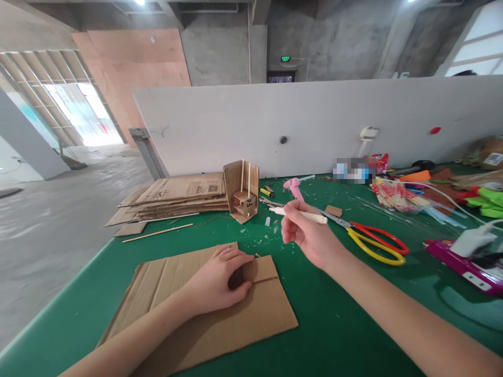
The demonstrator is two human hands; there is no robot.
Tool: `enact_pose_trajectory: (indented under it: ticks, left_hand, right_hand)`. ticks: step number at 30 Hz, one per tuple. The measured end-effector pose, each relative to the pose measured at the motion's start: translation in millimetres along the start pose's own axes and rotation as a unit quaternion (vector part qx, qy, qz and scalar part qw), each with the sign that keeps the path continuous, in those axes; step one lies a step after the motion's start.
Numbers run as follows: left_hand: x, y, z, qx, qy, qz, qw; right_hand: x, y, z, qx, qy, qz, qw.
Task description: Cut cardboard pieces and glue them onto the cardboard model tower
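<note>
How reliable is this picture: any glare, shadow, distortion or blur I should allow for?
In the head view, glare washes out the opening at far left; a soft shadow beside the left arm darkens part of the cardboard; the head view's edges look wide-angle stretched, a pixelated patch hides something at the back, and the marker in the right hand reads fairly clearly.

Left hand (220, 277) arched, right hand (304, 233) raised
</note>
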State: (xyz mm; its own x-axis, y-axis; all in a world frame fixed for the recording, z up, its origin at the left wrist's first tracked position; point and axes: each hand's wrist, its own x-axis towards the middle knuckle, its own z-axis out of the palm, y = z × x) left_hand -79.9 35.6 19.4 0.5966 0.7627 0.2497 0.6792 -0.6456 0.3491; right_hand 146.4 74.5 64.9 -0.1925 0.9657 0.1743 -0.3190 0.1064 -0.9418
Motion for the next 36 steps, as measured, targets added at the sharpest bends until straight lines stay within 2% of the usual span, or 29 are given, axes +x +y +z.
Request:
enact_pose_trajectory:
  ticks: [2, 6, 10, 13, 17, 22, 28, 31, 36]
  left_hand:
    - [-0.3, 0.5, -0.5, -0.001, -0.001, -0.008, 1.0]
    - [-0.4, 1.8, -1.2, -0.005, -0.003, -0.015, 1.0]
    - [-0.7, 1.8, -1.5, 0.001, -0.007, 0.005, 1.0]
    - [-1.8, 5.0, -2.8, 0.046, -0.001, 0.014, 0.999]
    - [-5.8, 18.6, -1.2, 0.166, -0.019, -0.003, 0.986]
    - [-15.0, 41.1, 17.0, 0.297, -0.024, -0.02, 0.954]
    - [-11.1, 74.5, 35.4, 0.262, -0.049, -0.08, 0.96]
    - [-4.4, 87.7, 36.5, 0.241, -0.096, -0.105, 0.96]
    - [1.4, 96.0, 34.0, 0.252, -0.154, -0.134, 0.946]
  right_hand:
    - [-1.1, 13.5, 12.7, 0.002, 0.051, 0.015, 0.999]
    - [4.2, 34.8, 31.6, 0.005, 0.107, 0.052, 0.993]
    - [14.3, 52.0, 45.8, 0.003, 0.107, 0.075, 0.991]
    - [17.9, 65.8, 51.8, -0.003, 0.108, 0.077, 0.991]
    - [15.4, 77.3, 52.4, -0.057, 0.079, 0.059, 0.993]
    - [11.6, 78.4, 53.1, -0.15, 0.042, 0.042, 0.987]
    - [12.4, 83.7, 52.9, -0.186, 0.03, -0.001, 0.982]
    - [14.1, 84.5, 50.6, -0.209, 0.022, -0.002, 0.978]
    - [11.1, 77.1, 51.0, -0.281, -0.037, 0.027, 0.959]
